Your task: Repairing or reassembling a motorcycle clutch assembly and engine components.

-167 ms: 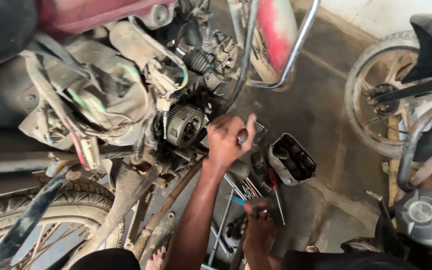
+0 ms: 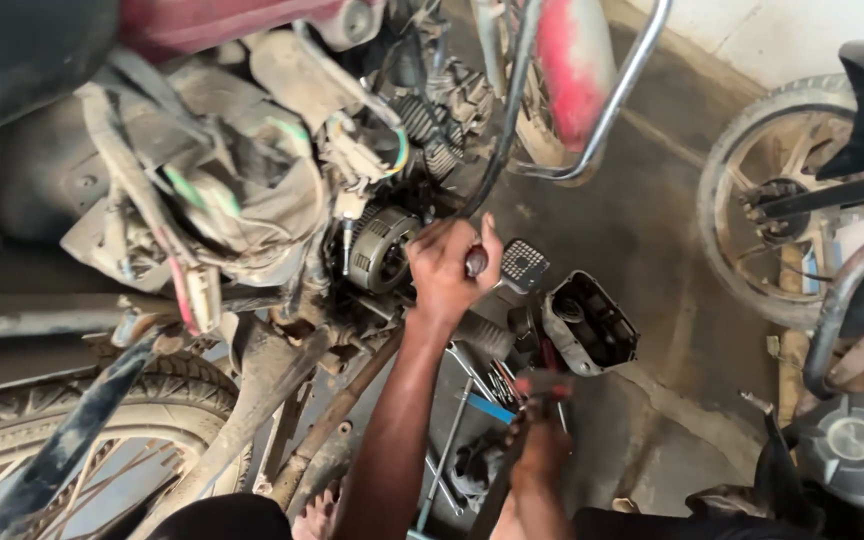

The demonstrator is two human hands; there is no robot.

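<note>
Engine side is open: the round ribbed grey metal clutch assembly [image 2: 382, 250] sits exposed on the red motorcycle [image 2: 562, 60], and the dark hollow metal side cover [image 2: 592, 325] lies on the concrete floor [image 2: 652, 230] to its right. I judge disassembly well along; the clutch itself remains mounted. My left hand [image 2: 447, 270] is fisted tight around a dark-handled tool [image 2: 475, 262], just beside the clutch. My right hand [image 2: 542, 440] is low among the loose steel tools [image 2: 482, 375]; blurred, cannot tell its grip.
</note>
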